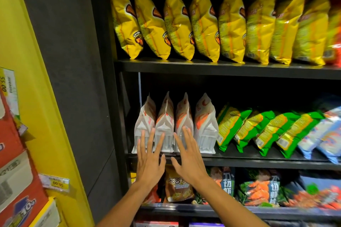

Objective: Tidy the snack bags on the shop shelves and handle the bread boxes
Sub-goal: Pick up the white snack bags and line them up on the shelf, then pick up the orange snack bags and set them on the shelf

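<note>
— Which step is this, would you say?

— Squaring up the snack bags, I'd judge. Both hands are on the row of four white paper-look stand-up pouches with orange print (175, 125) at the left end of the black metal middle shelf (258, 162), close to its front edge.

— Holding anything?

— No. The left hand (150, 160) has its fingers straight and spread, tips against the fronts of the two leftmost pouches. The right hand (190, 158) is likewise flat and unclenched, fingertips on the third pouch. Nothing is grasped; it reads as a push or a pat.

— And the rest of that shelf?

— Just beside the pouches, a run of green-and-yellow crinkled foil bags (258, 131) leans leftward, then pale blue bags (321, 138) at the right end, blurred. Above, glossy yellow crisp bags (203, 24) stand tilted along the top shelf. Below, dark prawn-printed packets (258, 188) fill the lower shelf.

— The bread boxes?

— I can't pick them out for certain. Red and white cartons (13, 153) sit on the yellow rack at the far left, but what they hold I cannot tell.

— Next move?

— Probably an even press to set the pouch fronts flush, gently, since they stand upright and could topple backwards. The leaning green bags look like the next candidates.
</note>
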Tool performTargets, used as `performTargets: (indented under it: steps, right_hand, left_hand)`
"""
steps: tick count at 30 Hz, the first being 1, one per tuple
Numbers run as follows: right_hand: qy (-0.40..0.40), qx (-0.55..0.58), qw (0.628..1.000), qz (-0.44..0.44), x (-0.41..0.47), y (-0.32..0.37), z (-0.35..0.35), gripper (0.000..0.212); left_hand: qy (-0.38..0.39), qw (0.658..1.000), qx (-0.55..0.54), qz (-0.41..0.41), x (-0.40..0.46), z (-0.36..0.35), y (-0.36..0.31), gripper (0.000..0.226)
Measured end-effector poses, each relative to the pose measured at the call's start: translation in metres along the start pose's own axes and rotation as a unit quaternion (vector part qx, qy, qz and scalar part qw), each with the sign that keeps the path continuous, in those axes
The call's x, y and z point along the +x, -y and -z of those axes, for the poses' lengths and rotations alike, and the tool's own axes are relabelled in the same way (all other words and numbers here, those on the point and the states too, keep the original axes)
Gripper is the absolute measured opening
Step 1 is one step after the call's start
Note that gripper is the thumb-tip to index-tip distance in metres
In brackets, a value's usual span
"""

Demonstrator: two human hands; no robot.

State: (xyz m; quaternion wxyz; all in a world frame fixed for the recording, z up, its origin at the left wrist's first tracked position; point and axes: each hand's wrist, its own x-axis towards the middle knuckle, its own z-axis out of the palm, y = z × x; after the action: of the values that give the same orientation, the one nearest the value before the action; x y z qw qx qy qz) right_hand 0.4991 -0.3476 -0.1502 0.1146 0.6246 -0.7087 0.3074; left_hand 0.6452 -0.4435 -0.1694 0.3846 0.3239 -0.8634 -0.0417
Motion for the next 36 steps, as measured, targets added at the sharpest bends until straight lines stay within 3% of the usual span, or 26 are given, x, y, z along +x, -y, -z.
performTargets:
  steps: [4, 7, 10, 13, 19, 26, 30, 33, 36]
  right_hand:
    - [-0.010, 0.011, 1.000, 0.009, -0.011, -0.004, 0.007, 0.082]
    - [0.000, 0.026, 0.999, 0.023, -0.024, -0.009, 0.019, 0.068]
    - [0.015, 0.052, 0.998, 0.040, -0.031, -0.021, 0.046, 0.048]
    - [0.038, 0.065, 0.996, 0.051, -0.035, -0.037, 0.085, 0.037]
    - [0.023, 0.028, 0.999, 0.032, -0.040, -0.088, 0.191, 0.040]
    - [0.034, -0.026, 0.999, -0.018, -0.078, -0.169, 0.342, 0.052]
    - [0.051, -0.052, 0.997, -0.037, -0.108, -0.211, 0.417, 0.069]
    - [0.060, -0.074, 0.993, -0.063, -0.134, -0.248, 0.475, 0.050]
    - [0.042, -0.086, 0.991, -0.088, -0.163, -0.277, 0.522, 0.047]
  left_hand:
    - [-0.010, 0.999, -0.036, 0.033, -0.006, -0.003, -0.001, 0.086]
    - [-0.059, 0.994, -0.087, 0.037, -0.010, 0.002, -0.006, 0.069]
    - [-0.091, 0.990, -0.108, -0.004, -0.005, 0.014, -0.021, 0.044]
    - [-0.060, 0.989, -0.111, -0.071, 0.008, 0.028, -0.042, 0.035]
    - [0.015, 0.982, -0.055, -0.178, 0.055, 0.051, -0.116, 0.046]
    - [0.055, 0.964, -0.003, -0.260, 0.106, 0.064, -0.258, 0.054]
    - [0.081, 0.951, 0.035, -0.298, 0.132, 0.054, -0.329, 0.056]
    - [0.090, 0.943, 0.042, -0.318, 0.141, 0.045, -0.392, 0.058]
    - [0.106, 0.939, 0.045, -0.325, 0.146, 0.038, -0.448, 0.065]
